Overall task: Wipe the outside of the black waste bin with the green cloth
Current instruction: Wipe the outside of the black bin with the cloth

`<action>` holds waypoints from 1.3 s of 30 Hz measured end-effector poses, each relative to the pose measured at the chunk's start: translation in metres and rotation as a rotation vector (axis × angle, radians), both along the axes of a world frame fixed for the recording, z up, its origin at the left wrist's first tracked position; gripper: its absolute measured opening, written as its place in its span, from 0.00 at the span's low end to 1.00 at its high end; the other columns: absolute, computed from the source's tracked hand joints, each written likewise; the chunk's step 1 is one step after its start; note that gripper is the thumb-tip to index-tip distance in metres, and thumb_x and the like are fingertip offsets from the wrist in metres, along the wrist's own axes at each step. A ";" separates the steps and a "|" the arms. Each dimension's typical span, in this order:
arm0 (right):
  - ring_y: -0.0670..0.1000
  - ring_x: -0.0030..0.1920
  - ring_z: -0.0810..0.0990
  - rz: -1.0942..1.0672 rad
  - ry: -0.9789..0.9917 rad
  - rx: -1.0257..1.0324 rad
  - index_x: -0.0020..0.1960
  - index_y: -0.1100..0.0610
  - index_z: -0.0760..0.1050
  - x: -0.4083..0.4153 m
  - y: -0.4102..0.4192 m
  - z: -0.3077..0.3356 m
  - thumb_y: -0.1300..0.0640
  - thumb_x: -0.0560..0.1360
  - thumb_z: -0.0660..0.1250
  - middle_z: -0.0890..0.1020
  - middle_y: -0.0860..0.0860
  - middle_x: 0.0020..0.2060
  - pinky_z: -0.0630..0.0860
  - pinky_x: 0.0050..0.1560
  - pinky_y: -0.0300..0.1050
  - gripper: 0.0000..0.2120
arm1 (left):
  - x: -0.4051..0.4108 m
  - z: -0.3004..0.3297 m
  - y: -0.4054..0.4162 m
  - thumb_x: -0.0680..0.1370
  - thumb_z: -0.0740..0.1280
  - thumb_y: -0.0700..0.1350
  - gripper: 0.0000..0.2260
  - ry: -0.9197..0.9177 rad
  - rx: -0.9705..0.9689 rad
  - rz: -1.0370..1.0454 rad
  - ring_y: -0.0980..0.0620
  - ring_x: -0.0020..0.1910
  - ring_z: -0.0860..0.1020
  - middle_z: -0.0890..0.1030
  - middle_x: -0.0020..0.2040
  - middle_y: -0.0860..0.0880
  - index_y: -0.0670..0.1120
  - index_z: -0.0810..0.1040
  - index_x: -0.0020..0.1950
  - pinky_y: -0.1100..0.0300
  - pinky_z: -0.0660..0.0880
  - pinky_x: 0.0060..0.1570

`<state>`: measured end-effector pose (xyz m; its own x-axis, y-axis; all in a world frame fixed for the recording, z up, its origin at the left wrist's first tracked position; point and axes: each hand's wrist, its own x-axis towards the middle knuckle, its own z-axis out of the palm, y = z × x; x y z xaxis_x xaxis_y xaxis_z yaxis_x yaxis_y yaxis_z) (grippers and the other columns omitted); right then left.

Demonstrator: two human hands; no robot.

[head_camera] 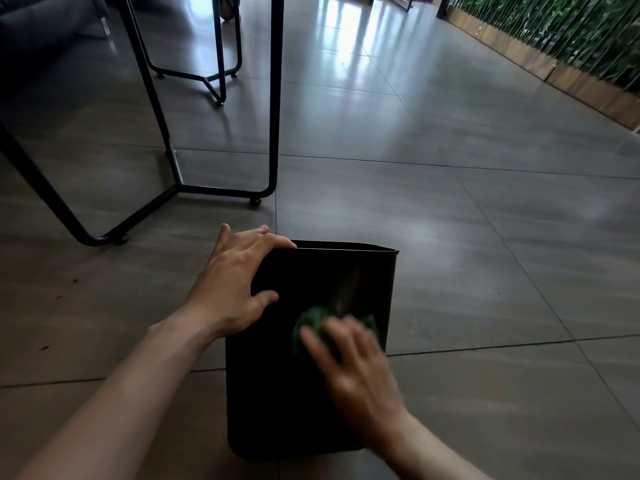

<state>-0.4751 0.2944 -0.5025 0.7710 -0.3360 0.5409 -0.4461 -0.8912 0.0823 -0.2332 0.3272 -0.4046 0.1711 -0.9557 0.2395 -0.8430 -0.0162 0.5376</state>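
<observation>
2 hands work the black waste bin, lying at 6 o'clock on the floor: left hand clamps its rim, right hand presses the green cloth flat-fingered against 1 side; other sides seemingly remain.

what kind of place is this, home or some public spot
Probably a café, lounge or office common area rather than a home: large glossy grey floor tiles, black metal table legs, and a long wooden planter of green foliage along the right side.
</observation>
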 end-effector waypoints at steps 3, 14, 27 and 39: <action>0.58 0.60 0.75 0.211 0.197 -0.088 0.67 0.47 0.81 -0.033 0.028 -0.029 0.60 0.87 0.54 0.73 0.54 0.63 0.84 0.51 0.49 0.20 | -0.002 0.000 -0.001 0.67 0.77 0.42 0.33 0.002 -0.007 -0.016 0.57 0.77 0.58 0.74 0.69 0.50 0.62 0.70 0.66 0.47 0.39 0.78; 0.63 0.62 0.71 -0.182 -0.199 0.083 0.72 0.60 0.77 0.014 -0.057 0.067 0.65 0.72 0.68 0.71 0.59 0.64 0.80 0.58 0.59 0.27 | -0.002 0.001 -0.002 0.67 0.78 0.43 0.33 0.005 0.013 -0.020 0.57 0.78 0.58 0.73 0.70 0.49 0.62 0.69 0.67 0.45 0.41 0.78; 0.63 0.62 0.74 -0.213 -0.210 0.207 0.73 0.57 0.76 0.016 -0.049 0.061 0.64 0.71 0.69 0.71 0.57 0.64 0.83 0.51 0.56 0.29 | 0.000 -0.002 -0.002 0.68 0.77 0.42 0.33 0.004 0.002 -0.022 0.57 0.77 0.59 0.74 0.69 0.50 0.61 0.69 0.67 0.47 0.40 0.78; 0.59 0.59 0.78 0.182 0.121 -0.011 0.70 0.51 0.76 -0.017 0.000 0.011 0.58 0.82 0.61 0.75 0.54 0.64 0.82 0.55 0.52 0.18 | -0.003 -0.001 -0.002 0.67 0.77 0.42 0.32 -0.009 -0.002 -0.028 0.56 0.77 0.59 0.73 0.69 0.49 0.61 0.70 0.67 0.47 0.40 0.78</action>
